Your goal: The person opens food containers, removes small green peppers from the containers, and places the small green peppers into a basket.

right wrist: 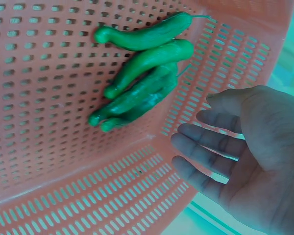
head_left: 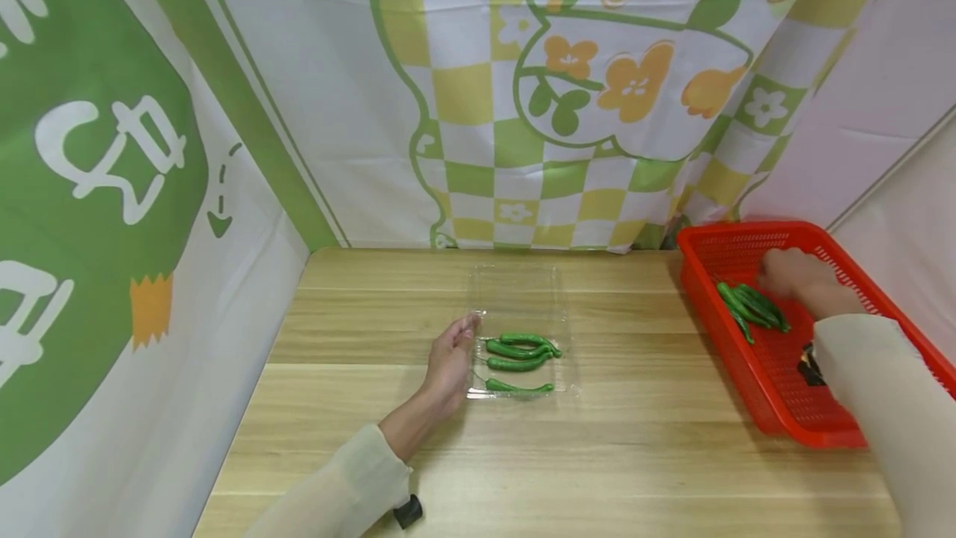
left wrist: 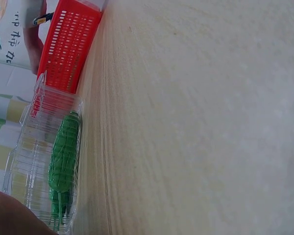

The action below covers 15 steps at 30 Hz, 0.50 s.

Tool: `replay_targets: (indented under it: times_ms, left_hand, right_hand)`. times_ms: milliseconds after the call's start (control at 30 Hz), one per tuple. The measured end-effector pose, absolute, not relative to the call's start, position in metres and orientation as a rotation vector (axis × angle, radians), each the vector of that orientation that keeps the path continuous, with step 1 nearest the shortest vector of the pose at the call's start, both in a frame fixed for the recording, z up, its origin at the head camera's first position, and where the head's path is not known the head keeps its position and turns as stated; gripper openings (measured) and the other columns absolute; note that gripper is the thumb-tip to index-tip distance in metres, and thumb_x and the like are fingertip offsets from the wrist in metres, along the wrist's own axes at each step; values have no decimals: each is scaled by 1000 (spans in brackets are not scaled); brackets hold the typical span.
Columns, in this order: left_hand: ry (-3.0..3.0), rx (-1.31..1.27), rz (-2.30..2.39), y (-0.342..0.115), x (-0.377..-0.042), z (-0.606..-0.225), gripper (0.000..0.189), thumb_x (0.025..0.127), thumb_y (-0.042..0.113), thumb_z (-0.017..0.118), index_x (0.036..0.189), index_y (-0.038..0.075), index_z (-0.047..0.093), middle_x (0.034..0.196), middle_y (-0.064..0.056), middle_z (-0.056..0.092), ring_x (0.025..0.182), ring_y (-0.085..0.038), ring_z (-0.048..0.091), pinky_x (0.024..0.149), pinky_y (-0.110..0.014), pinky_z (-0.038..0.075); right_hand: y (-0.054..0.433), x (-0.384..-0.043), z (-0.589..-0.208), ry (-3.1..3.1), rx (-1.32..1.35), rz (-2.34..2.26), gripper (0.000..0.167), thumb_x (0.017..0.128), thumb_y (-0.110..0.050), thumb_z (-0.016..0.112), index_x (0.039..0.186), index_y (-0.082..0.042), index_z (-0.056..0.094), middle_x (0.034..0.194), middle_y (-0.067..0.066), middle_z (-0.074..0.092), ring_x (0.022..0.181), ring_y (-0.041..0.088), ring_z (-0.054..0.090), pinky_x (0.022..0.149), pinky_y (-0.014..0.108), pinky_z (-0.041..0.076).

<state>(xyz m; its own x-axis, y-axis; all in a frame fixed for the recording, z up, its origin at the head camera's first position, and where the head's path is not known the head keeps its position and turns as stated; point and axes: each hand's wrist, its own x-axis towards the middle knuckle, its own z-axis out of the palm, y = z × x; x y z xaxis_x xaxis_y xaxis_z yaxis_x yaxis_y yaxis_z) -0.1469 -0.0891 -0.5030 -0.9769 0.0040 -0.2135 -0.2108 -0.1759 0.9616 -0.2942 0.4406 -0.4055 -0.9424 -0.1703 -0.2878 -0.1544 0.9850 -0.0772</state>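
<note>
A clear plastic clamshell box [head_left: 565, 368] lies on the table with its lid [head_left: 515, 289] folded back. Several green peppers [head_left: 517, 364] lie side by side inside it. My left hand [head_left: 448, 364] holds the box at its left edge; in the left wrist view only part of that hand [left wrist: 12, 218] shows, at the lower left corner. Over at the right, my right hand [head_left: 802, 276] is inside the red basket [head_left: 773, 409]. In the right wrist view its fingers are spread and hold nothing, beside several green peppers [right wrist: 147, 63] on the basket's perforated floor.
Wood-grain table [head_left: 358, 305] stretches under the box and basket. A printed cloth [head_left: 582, 106] hangs along the back, and a green-and-white cloth wall [head_left: 97, 214] stands at the left. The basket's raised rim surrounds the right hand.
</note>
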Motion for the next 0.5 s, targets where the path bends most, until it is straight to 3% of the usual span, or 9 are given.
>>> replay_targets:
  times_ms: [133, 300, 500]
  left_hand:
    - [1909, -247, 2297, -89, -148, -503, 48, 113, 3, 35, 160, -3, 36, 170, -20, 33, 161, -40, 21, 133, -52, 10]
    - [1917, -260, 2295, -88, -148, -501, 48, 112, 3, 36, 160, -2, 37, 169, -20, 34, 161, -39, 21, 133, -52, 10]
    - [1916, -244, 2286, -89, -147, -502, 49, 113, 3, 35, 161, -1, 35, 171, -18, 32, 161, -39, 19, 133, -52, 8]
  right_hand:
    - [441, -293, -401, 2857, -262, -63, 21, 99, -13, 56, 80, -6, 60, 74, 9, 55, 69, 28, 55, 58, 46, 51]
    - [436, -292, -394, 2905, -245, -78, 27, 101, -16, 54, 75, -10, 50, 69, 4, 45, 66, 25, 48, 54, 41, 43]
    - [426, -289, -385, 2954, -275, -45, 27, 100, -17, 52, 74, -12, 46, 71, 6, 45, 68, 28, 50, 53, 43, 44]
